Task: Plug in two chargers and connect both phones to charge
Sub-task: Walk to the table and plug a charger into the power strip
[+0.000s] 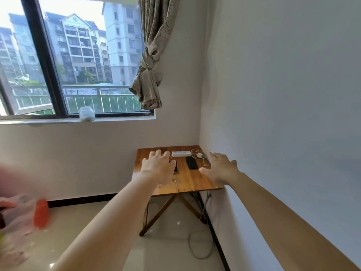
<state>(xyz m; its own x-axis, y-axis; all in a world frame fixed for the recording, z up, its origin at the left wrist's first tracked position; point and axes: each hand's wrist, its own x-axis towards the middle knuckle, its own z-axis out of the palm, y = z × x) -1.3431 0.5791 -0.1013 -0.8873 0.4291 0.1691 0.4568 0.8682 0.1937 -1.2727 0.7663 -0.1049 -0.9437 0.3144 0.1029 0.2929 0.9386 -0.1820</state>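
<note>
Both hands, left (158, 166) and right (219, 169), are being extended, fingers spread and empty; the white charger (199, 155) should be grasped squarely by its body.

Both hands, left hand (158, 167) and right hand (220, 169), reach empty with spread fingers (157, 153) over the wooden bench (187, 180) carrying a black phone (191, 163) and white power strip (181, 153).

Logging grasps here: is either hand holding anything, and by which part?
Nothing is held: left hand and right hand are open, fingers spread, over the table.
</note>
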